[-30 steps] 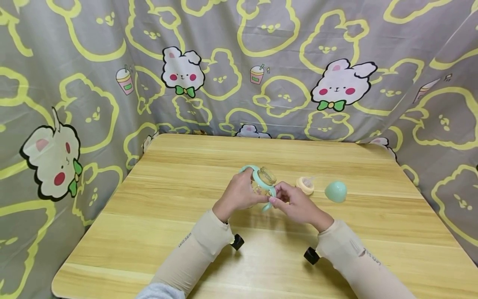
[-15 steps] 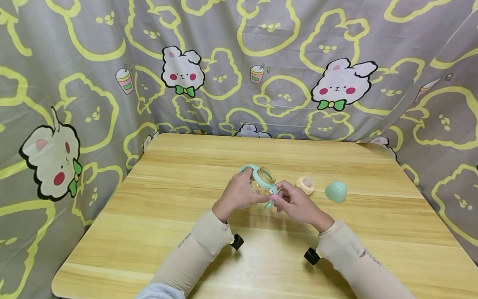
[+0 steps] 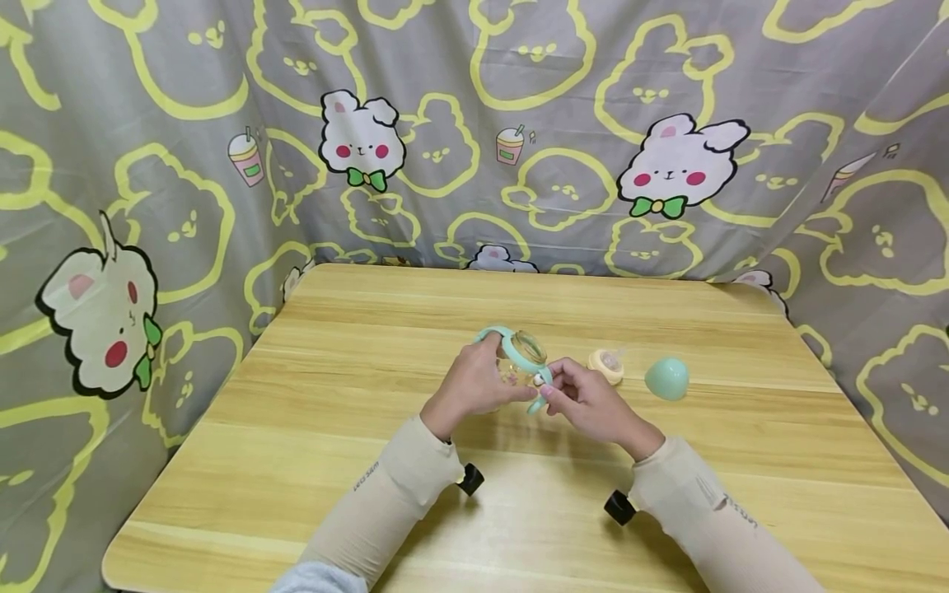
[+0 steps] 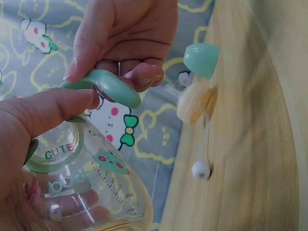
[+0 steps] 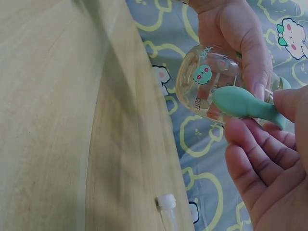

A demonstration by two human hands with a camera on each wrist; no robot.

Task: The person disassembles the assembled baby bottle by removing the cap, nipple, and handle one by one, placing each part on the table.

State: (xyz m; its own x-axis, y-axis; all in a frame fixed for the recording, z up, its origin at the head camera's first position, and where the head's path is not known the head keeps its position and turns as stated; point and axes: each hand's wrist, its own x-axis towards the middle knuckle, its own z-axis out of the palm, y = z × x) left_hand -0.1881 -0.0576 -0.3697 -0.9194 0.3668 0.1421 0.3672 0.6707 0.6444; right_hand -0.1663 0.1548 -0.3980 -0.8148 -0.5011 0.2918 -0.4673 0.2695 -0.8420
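A clear baby bottle (image 4: 122, 192) with printed pictures and the word CUTE is held above the table, tilted, its mouth uncovered. My left hand (image 3: 474, 380) grips it around the body, near the neck. A mint-green handle ring (image 3: 525, 352) encircles the neck, and one curved handle (image 5: 236, 102) sticks out from it. My right hand (image 3: 591, 403) pinches this handle between thumb and fingers, close to my left thumb. In the left wrist view, the right fingers (image 4: 144, 74) lie beside the handle. Part of the bottle is hidden behind my left hand.
Right of my hands, a cream nipple collar (image 3: 606, 368) lies on the wooden table (image 3: 356, 329); its straw ends in a white weight (image 4: 200, 170). Further right stands a mint-green dome cap (image 3: 667, 379). A patterned grey curtain (image 3: 445, 74) surrounds the table.
The handle has shifted slightly up and right with my right fingers. My left hand keeps its hold on the bottle, nearly unmoved.
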